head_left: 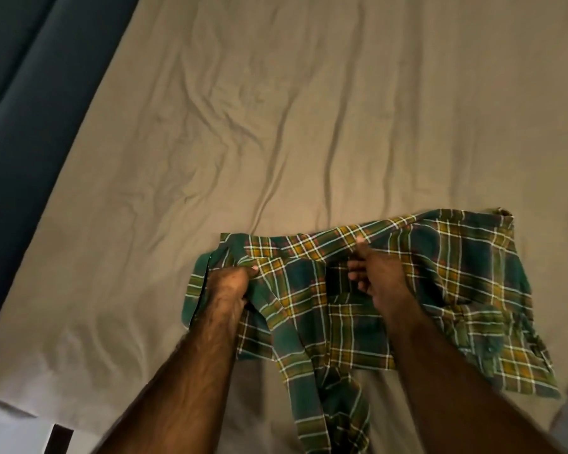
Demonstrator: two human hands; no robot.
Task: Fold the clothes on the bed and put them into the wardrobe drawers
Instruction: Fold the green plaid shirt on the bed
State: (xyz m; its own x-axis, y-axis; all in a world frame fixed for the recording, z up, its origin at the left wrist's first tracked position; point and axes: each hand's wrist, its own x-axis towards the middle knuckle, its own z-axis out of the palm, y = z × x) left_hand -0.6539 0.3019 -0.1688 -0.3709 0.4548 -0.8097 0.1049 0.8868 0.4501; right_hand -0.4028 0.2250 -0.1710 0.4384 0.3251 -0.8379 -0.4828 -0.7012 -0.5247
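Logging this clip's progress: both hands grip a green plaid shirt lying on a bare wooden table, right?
Not a table. The head view shows the left hand and right hand gripping the green plaid shirt on a bed covered by a wrinkled tan sheet.

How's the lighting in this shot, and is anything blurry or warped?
Head view: dim, warm light; the sheet is brightest near the shirt and darkens toward the left edge, creases casting soft shadows. Wide-angle bend curves the bed's edge. Mild softness overall; the left hand and right hand on the plaid stay readable. No glare.
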